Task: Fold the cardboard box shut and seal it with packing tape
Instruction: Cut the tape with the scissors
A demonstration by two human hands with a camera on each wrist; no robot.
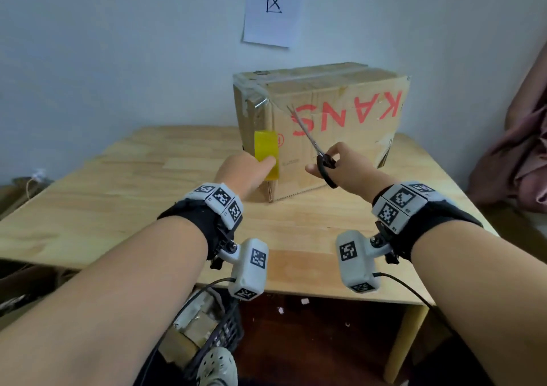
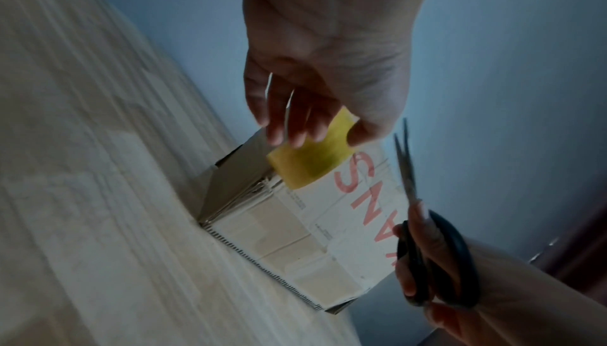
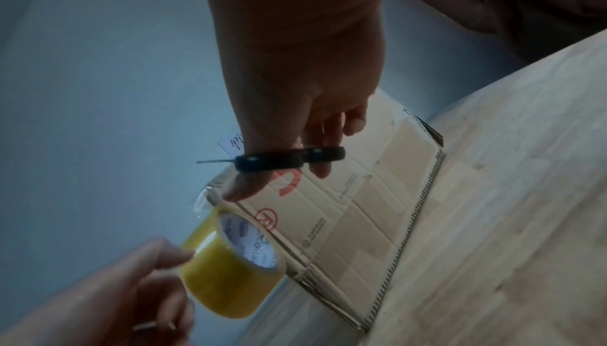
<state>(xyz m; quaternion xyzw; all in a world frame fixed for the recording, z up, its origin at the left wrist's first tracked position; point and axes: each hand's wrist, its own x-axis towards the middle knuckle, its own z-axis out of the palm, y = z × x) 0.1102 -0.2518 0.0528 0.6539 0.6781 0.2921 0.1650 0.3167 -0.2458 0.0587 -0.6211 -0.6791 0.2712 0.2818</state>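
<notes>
A closed cardboard box (image 1: 340, 136) with red letters stands upside down on the wooden table (image 1: 118, 202), tape running over its top and down its left corner. My left hand (image 1: 239, 172) grips a yellow roll of packing tape (image 1: 266, 153) in front of the box's near left edge; the roll (image 3: 230, 271) shows its white core in the right wrist view. My right hand (image 1: 343, 163) holds black-handled scissors (image 1: 313, 142), blades slightly parted and pointing up-left across the box front. The left wrist view shows the roll (image 2: 312, 162), box (image 2: 295, 234) and scissors (image 2: 423, 247).
A paper sign (image 1: 272, 6) hangs on the wall behind the box. Pinkish cloth (image 1: 521, 154) hangs at the right. Under the table's near edge stands a black basket (image 1: 213, 326) holding cardboard pieces, and a light shoe (image 1: 219, 365) is beside it.
</notes>
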